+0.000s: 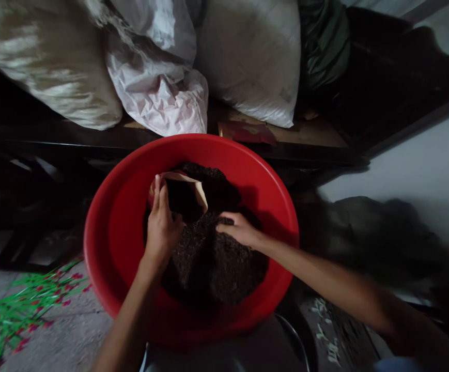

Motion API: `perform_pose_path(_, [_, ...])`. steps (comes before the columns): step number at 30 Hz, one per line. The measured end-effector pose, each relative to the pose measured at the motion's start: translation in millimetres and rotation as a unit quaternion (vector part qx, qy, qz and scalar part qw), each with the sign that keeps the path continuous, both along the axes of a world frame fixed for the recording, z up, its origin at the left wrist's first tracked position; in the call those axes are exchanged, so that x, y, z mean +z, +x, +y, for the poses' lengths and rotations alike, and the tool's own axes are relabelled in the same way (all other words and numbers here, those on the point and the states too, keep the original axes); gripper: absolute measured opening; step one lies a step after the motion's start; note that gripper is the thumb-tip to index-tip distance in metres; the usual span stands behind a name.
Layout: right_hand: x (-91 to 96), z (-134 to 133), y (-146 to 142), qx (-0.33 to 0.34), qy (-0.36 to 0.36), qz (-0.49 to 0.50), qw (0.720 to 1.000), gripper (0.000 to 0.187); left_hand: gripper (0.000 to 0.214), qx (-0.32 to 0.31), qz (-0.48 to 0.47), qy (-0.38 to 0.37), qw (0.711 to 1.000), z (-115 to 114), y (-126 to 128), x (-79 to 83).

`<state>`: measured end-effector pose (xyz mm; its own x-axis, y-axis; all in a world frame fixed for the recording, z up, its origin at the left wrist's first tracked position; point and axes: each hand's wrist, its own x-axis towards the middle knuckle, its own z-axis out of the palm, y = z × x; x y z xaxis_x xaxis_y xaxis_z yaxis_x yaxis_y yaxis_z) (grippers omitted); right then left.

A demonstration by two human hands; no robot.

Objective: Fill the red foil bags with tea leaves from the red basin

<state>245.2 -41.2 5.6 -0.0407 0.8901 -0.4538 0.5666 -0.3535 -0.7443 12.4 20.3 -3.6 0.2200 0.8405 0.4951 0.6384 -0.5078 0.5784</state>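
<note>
The left forearm reaches up from the lower edge of the view and leans slightly to the right, ending in the left hand (163, 225) with its fingers pointing away from the body. The right forearm comes in from the lower right corner on a long slant, and the right hand (242, 229) points left, low over the middle of the red tub (125, 243). The packet (200, 196) is inside the tub, left of centre and toward the far side, tipped so that its mouth faces the person and the right hand. Its inner wall shows pale cream along the edge, the strip of outside by the left fingers is reddish, and the interior is too dark to read. Around it lies dark, crumbly loose material (234, 271), heaped behind the packet and spread across the tub's near half, with a shadowed furrow between the two hands. The left hand grasps the packet by its left side, fingers extended along the outer wall and thumb toward the mouth. The right hand is half curled, thumb and fingers a little apart and touching the loose material; whether it pinches a clump cannot be told. Beyond the tub, stuffed sacks (249, 57) rest on a dark bench (317, 134).
</note>
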Motion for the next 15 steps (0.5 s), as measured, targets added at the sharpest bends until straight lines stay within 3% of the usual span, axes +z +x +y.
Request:
perform_pose_path(2, [31.4,10,-17,-0.085,0.035,0.156,0.983,0.035,0.104,-0.012,0.002,0.007,1.000,-1,2,-1.7])
perform_pose_path(4, [59.3,30,-29,-0.124,0.077,0.253,0.957,0.039,0.105,-0.022,-0.001,0.008,1.000,-1,2,-2.2])
perform_pose_path(7, [79.0,70,-20,-0.120,0.165,0.217,0.955,0.044,0.108,-0.027,-0.005,-0.005,1.000,2,-2,0.0])
perform_pose_path(9, [71.7,97,4,-0.143,0.237,0.082,0.957,0.048,0.109,-0.018,-0.010,-0.014,1.000,5,-6,2.1])
perform_pose_path(11, [49.4,117,26,-0.139,0.243,-0.096,0.955,0.049,0.109,-0.010,-0.017,-0.021,1.000,8,-8,3.5])
perform_pose_path(13, [17.5,124,35,-0.077,0.167,-0.225,0.957,0.050,0.109,-0.006,-0.023,-0.026,0.999,10,-9,4.1])
perform_pose_path(15, [-16.3,117,25,-0.004,0.079,-0.274,0.958,0.053,0.109,-0.001,-0.025,-0.031,0.999,10,-9,4.1])
